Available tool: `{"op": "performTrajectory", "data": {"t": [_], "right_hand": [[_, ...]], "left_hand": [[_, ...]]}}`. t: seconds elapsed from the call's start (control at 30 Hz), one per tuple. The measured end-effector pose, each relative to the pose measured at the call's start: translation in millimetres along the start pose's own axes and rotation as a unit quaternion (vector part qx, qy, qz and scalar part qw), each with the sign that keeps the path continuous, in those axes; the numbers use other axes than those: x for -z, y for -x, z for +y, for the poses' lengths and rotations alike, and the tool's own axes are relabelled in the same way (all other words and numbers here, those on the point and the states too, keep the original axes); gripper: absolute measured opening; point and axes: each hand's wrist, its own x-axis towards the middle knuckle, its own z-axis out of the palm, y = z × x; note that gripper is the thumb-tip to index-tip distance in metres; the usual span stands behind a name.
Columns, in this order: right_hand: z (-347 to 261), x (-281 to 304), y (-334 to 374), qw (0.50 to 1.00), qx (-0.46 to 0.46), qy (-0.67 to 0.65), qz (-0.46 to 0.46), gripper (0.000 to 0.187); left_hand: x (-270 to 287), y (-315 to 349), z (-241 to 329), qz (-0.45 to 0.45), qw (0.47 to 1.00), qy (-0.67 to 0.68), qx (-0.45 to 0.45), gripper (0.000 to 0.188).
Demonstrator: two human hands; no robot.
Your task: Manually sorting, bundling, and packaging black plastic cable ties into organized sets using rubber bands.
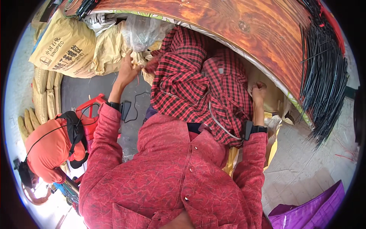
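Observation:
A red and black checked cloth (187, 76) lies bunched over my lap, with a pale cord (219, 122) running across it. My left hand (127, 71) is off the cloth's left side, its fingers apart and nothing seen in them. Its fingertips reach the crumpled brown paper sack (110, 51), just under a clear plastic bag (141, 32). To the right of the cloth, my right hand (259, 91) has its fingers curled closed. Whatever it may hold is hidden. A reddish blur shows between my left hand and the cloth.
A wooden tabletop (228, 19) curves across the front, with a bundle of black strands (324, 76) hanging over its right end. A large printed sack (63, 45) stands at the left. Behind it, a person in orange (49, 149) is near a red chair (89, 108). Purple fabric (312, 210) lies lower right.

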Motion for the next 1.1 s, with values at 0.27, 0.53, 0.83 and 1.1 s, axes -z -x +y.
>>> {"op": "performTrajectory", "data": {"t": [0.27, 0.53, 0.83, 1.1], "right_hand": [[-26.6, -26.4, 35.1, 0.974, 0.138, 0.090, -0.155, 0.042], [-5.8, 10.1, 26.4, 0.954, 0.064, 0.232, -0.180, 0.038], [3.3, 59.9, 39.2, 0.873, -0.032, 0.444, -0.199, 0.050], [9.4, 66.3, 16.0, 0.861, 0.031, 0.464, -0.207, 0.042]], "left_hand": [[-25.0, 52.0, 96.3, -0.092, 0.916, -0.011, -0.391, 0.054], [-2.9, 56.0, 92.3, -0.293, 0.889, -0.053, -0.349, 0.023], [24.3, 91.3, 43.9, -0.591, 0.805, -0.003, -0.058, 0.014], [46.9, 103.6, 77.7, -0.666, 0.735, -0.031, -0.119, 0.017]]}}
